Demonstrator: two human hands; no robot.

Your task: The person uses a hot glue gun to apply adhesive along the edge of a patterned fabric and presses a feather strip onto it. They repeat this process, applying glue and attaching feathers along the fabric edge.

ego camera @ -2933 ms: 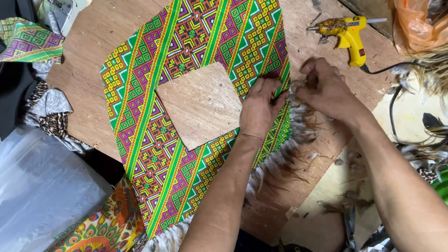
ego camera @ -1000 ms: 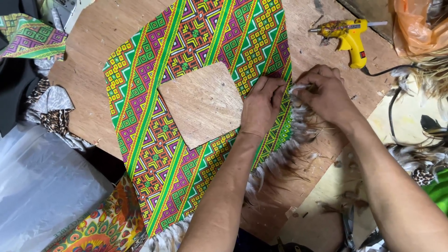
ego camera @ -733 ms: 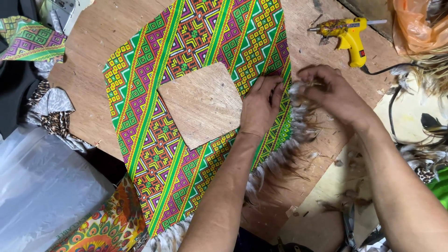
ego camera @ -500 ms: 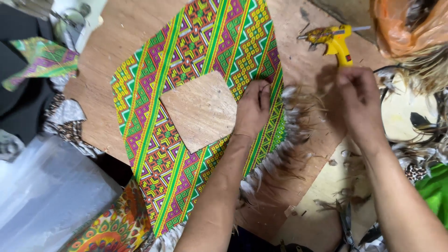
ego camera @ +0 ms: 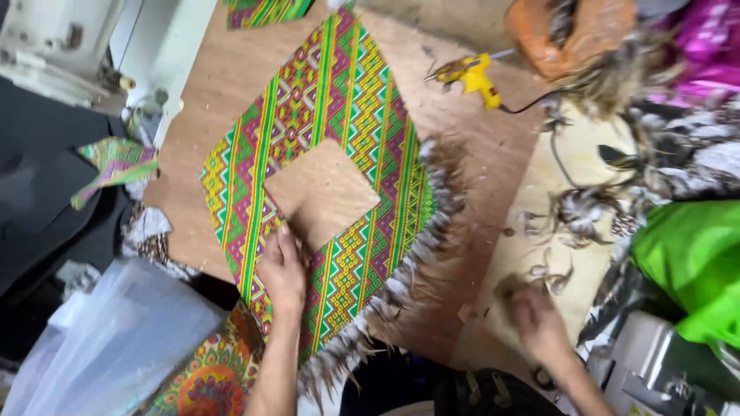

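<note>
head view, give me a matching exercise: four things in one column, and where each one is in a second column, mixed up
Things:
1. glue gun
2. left hand
3. right hand
4. feathers

Places:
A. flat on the patterned fabric, beside its square cut-out
B. along the fabric's right edge
C. on the pale board, off the fabric
D. on the wooden board, near the top

Pairs: 1-D, 2-A, 3-C, 4-B

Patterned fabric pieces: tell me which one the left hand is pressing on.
The large diamond-patterned fabric panel with the square cut-out and feather-trimmed edge; the left hand lies flat on it. The small folded scrap lies apart, untouched.
</note>
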